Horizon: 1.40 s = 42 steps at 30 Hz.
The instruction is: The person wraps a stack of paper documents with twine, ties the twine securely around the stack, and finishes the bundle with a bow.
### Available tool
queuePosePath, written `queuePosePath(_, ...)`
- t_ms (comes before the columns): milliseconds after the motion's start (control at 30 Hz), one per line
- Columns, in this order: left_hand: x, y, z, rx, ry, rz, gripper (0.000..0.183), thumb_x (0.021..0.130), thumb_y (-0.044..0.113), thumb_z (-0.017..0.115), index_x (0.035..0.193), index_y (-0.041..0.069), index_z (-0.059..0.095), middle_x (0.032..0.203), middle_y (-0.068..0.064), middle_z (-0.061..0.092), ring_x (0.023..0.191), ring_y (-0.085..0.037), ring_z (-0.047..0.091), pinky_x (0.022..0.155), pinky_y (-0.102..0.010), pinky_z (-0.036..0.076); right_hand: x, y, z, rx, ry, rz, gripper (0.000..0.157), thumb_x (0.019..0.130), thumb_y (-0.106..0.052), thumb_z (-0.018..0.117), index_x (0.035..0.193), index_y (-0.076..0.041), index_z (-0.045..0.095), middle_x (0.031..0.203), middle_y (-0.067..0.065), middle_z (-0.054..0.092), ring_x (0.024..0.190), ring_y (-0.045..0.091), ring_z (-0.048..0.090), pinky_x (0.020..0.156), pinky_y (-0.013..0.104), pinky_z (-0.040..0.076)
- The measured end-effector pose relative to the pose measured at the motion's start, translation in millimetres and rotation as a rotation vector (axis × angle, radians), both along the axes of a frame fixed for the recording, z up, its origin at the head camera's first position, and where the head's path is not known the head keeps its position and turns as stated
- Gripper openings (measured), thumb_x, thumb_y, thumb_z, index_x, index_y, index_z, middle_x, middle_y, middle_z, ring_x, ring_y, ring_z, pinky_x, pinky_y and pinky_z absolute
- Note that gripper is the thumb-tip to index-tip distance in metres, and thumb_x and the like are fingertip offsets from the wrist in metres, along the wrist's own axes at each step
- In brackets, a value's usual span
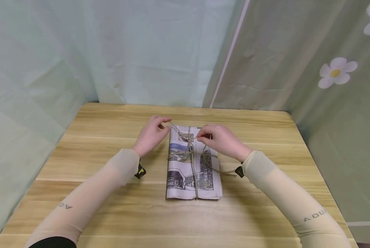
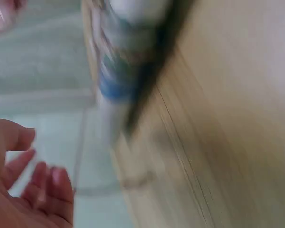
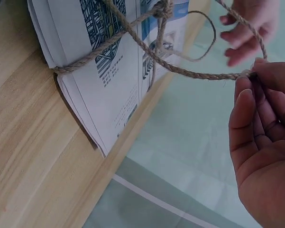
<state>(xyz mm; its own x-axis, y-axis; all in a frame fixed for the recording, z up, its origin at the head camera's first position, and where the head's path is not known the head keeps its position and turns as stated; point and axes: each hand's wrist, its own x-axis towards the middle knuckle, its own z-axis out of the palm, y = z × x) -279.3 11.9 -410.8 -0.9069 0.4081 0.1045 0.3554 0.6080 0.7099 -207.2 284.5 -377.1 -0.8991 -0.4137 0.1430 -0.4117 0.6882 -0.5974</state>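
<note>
A stack of folded newspapers [image 1: 178,172] lies on the table, bound crosswise with brown twine [image 1: 194,172] that is knotted on top. My right hand [image 1: 222,139] is over its upper right part, pinching a length of twine [image 3: 194,74] between thumb and fingertips; a loop bends at that pinch in the right wrist view. My left hand [image 1: 152,134] hovers by the upper left corner, thumb and fingers apart. A strand runs close to its fingertips, but no grip on it shows. The left wrist view is blurred, with the left hand [image 2: 33,190] at its lower left.
The wooden table [image 1: 110,206] has its far edge against pale green curtains [image 1: 160,51], which also hang at both sides. A loose twine end [image 1: 229,173] trails off the bundle's right side, near the black right wrist strap [image 1: 239,171].
</note>
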Motion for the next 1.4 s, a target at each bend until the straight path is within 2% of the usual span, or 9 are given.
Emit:
queuePosePath(200, -17.6, -23.7, -11.8, -0.142, -0.090, 0.116, 0.075, 0.098, 0.036, 0.068, 0.155, 0.000, 0.036, 0.148, -0.028, 0.041, 0.130, -0.045, 0.046, 0.107, -0.063, 0.040, -0.6, 1.4, -0.5, -0.013, -0.029, -0.031, 0.009, 0.099, -0.020, 0.071, 0.105, -0.017, 0.076, 0.096, -0.009, 0.069, 0.083, 0.007, 0.064, 0.075, 0.029, 0.055)
queuePosePath(300, -22.3, -31.6, -15.5, -0.189, -0.107, 0.143, 0.077, 0.100, 0.037, 0.064, 0.157, -0.002, 0.030, 0.151, -0.031, 0.037, 0.134, -0.049, 0.041, 0.108, -0.067, 0.037, -2.3, 0.6, 0.4, -0.030, -0.037, -0.030, 0.009, 0.099, -0.020, 0.071, 0.106, -0.016, 0.076, 0.097, -0.009, 0.069, 0.084, 0.008, 0.064, 0.075, 0.029, 0.056)
queuePosePath(467, -30.7, -41.3, -22.3, -0.210, -0.123, 0.113, 0.054, 0.105, 0.030, 0.056, 0.147, -0.004, 0.047, 0.143, -0.028, 0.052, 0.130, -0.045, 0.049, 0.109, -0.061, 0.039, -5.2, 1.1, 3.8, -0.039, -0.041, -0.034, 0.009, 0.098, -0.019, 0.072, 0.105, -0.014, 0.076, 0.095, -0.008, 0.069, 0.084, 0.010, 0.064, 0.076, 0.029, 0.056)
queuePosePath(667, -32.3, -47.2, -27.6, -0.132, -0.186, 0.115, 0.038, 0.108, 0.028, 0.052, 0.132, 0.002, 0.064, 0.131, -0.019, 0.064, 0.121, -0.036, 0.058, 0.105, -0.055, 0.044, -7.4, 0.3, 2.0, -0.042, -0.053, -0.035, 0.010, 0.099, -0.021, 0.071, 0.106, -0.014, 0.076, 0.095, -0.008, 0.069, 0.084, 0.010, 0.064, 0.076, 0.031, 0.055)
queuePosePath(767, -29.6, -52.7, -23.0, -0.108, -0.146, 0.125, 0.039, 0.109, 0.029, 0.050, 0.135, 0.004, 0.064, 0.125, -0.015, 0.068, 0.116, -0.032, 0.061, 0.103, -0.053, 0.046, -7.0, -1.0, 0.0, -0.050, -0.050, -0.025, 0.012, 0.099, -0.021, 0.071, 0.107, -0.012, 0.076, 0.096, -0.008, 0.070, 0.084, 0.010, 0.064, 0.076, 0.031, 0.055)
queuePosePath(867, -25.7, -59.0, -12.1, -0.104, -0.105, 0.111, 0.040, 0.110, 0.028, 0.049, 0.139, 0.004, 0.062, 0.116, -0.014, 0.072, 0.105, -0.030, 0.066, 0.090, -0.049, 0.052, -5.8, -1.8, -1.2, -0.058, -0.045, -0.027, 0.012, 0.098, -0.020, 0.072, 0.106, -0.012, 0.076, 0.096, -0.007, 0.070, 0.085, 0.010, 0.064, 0.077, 0.031, 0.055)
queuePosePath(1000, -19.7, -65.0, 9.0, -0.091, -0.142, 0.068, 0.042, 0.110, 0.029, 0.049, 0.141, 0.002, 0.059, 0.105, -0.018, 0.071, 0.090, -0.030, 0.068, 0.073, -0.041, 0.056, -5.1, -1.8, -1.1, -0.063, -0.050, -0.045, 0.009, 0.097, -0.019, 0.073, 0.105, -0.014, 0.076, 0.096, -0.008, 0.071, 0.085, 0.010, 0.064, 0.077, 0.031, 0.055)
queuePosePath(1200, -9.5, -70.2, 35.4, 0.006, -0.332, -0.023, 0.031, 0.109, 0.022, 0.051, 0.125, -0.001, 0.065, 0.089, -0.019, 0.065, 0.072, -0.022, 0.066, 0.068, -0.038, 0.060, -6.2, -1.7, -0.5, -0.075, -0.082, -0.050, 0.010, 0.098, -0.021, 0.072, 0.105, -0.015, 0.076, 0.097, -0.007, 0.071, 0.085, 0.011, 0.064, 0.076, 0.032, 0.055)
queuePosePath(1400, 1.0, -77.7, 45.9, 0.228, -0.738, -0.106, 0.035, 0.110, 0.014, 0.049, 0.135, -0.010, 0.054, 0.089, -0.013, 0.062, 0.070, -0.012, 0.063, 0.069, -0.029, 0.060, -7.3, -1.1, -0.8, -0.100, -0.134, -0.068, 0.013, 0.099, -0.022, 0.071, 0.106, -0.013, 0.077, 0.095, -0.007, 0.071, 0.083, 0.013, 0.064, 0.074, 0.034, 0.056)
